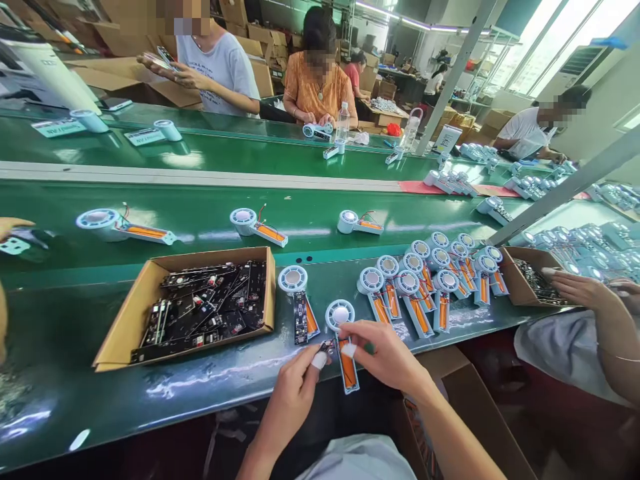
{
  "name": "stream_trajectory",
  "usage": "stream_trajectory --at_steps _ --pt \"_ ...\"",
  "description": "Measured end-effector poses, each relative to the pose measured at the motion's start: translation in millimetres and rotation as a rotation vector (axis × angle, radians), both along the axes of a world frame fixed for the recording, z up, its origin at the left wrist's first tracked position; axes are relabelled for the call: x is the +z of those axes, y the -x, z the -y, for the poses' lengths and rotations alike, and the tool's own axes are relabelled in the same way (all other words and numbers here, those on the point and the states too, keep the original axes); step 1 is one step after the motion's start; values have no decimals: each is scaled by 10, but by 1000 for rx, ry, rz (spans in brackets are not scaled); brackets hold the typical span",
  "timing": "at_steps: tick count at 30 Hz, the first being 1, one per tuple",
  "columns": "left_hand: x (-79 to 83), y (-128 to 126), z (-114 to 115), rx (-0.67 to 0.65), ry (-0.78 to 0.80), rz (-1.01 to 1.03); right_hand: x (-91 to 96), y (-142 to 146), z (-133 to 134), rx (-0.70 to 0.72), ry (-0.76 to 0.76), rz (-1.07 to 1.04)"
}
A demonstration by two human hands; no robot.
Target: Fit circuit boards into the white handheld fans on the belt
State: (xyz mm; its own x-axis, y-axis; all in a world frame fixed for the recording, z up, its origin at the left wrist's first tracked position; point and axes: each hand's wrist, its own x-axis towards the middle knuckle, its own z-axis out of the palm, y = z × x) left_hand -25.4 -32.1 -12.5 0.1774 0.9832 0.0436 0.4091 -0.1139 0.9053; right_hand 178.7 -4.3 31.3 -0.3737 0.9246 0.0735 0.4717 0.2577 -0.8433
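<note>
So, going by the cardboard box full of black circuit boards, the fan unit in front of me is off to its right. Left hand, also right of the box, pinches a small dark piece; right hand curls over the unit, can't tell if it's gripping.

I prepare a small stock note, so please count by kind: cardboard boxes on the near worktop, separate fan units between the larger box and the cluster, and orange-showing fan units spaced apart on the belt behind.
Cardboard boxes: 2
Near fan units: 2
Belt fan units: 3
Total: 7
</note>
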Motion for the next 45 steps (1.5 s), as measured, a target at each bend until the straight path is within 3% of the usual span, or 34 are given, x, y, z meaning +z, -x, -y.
stream_trajectory --at_steps 3,5,8,11,17,23,29,32,37,41,45 --pt "-13 -23 51 79 67 -23 19 -151 87 -240 -41 56" --pt "-30 -58 90 139 121 -1 4 -237 147 -291 -42 111" --pt "-34 -106 124 185 158 32 -13 -284 206 -158 -21 139" --pt "-6 -111 114 147 131 -15 1 -243 201 -42 -99 136" --pt "11 -37 85 28 -99 -92 -20 -57 51 93 -323 85" --pt "-102 -49 145 25 -227 -198 -64 131 -104 186 -166 -117" --pt "-28 -86 158 154 -91 -80 -69 119 -138 227 -179 -122" --pt "69 -89 142 130 -26 -19 -92 109 -119 229 -190 -62" --pt "164 -109 124 86 286 203 -125 141 -86 164 -237 -2" --pt "147 -131 90 65 472 325 -106 156 -51 173 -317 63" --pt "68 -147 77 111 559 381 -59 112 -11 201 -288 163"
